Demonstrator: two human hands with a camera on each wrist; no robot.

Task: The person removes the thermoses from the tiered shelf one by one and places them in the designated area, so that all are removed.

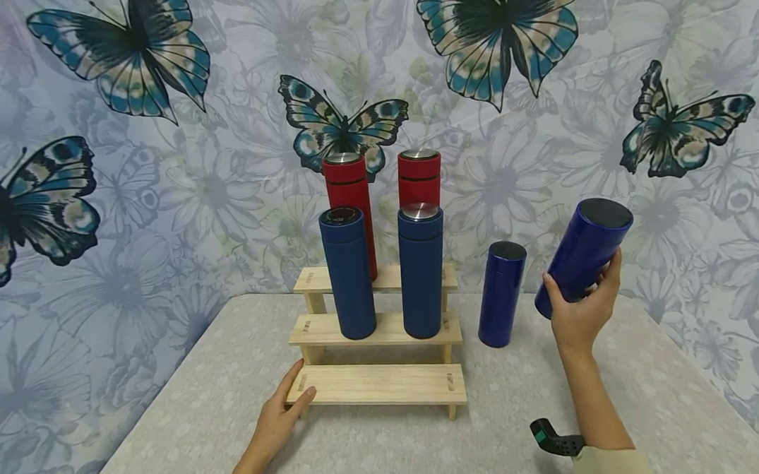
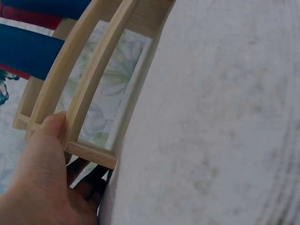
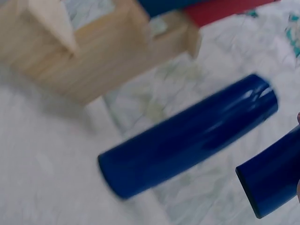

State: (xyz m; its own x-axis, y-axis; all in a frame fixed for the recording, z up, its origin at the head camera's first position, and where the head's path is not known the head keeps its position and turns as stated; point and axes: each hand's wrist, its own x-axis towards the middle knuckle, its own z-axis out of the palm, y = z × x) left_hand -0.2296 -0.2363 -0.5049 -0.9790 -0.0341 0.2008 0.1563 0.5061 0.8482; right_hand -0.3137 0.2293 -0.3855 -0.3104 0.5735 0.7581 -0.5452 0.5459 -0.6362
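My right hand (image 1: 584, 318) grips a glossy dark-blue thermos bottle (image 1: 577, 256), tilted with its black top leaning right; its lower end (image 3: 272, 178) shows at the right edge of the right wrist view. A matching glossy blue bottle (image 1: 502, 299) stands on the table to the left of it. My left hand (image 1: 278, 413) holds the left end of the lowest step of a three-step wooden stand (image 1: 386, 383), thumb on top and the other fingers partly hidden at the end. Two matte blue bottles (image 1: 349, 281) (image 1: 422, 281) stand on the middle step.
Behind them, two red bottles (image 1: 346, 178) (image 1: 419, 166) with silvery tops stand on the top step (image 1: 388, 277), partly hidden. The table (image 1: 190, 408) has a pale patterned cover. A butterfly-print backdrop (image 1: 224, 180) rises behind it. A black band (image 1: 556, 439) is on my right wrist.
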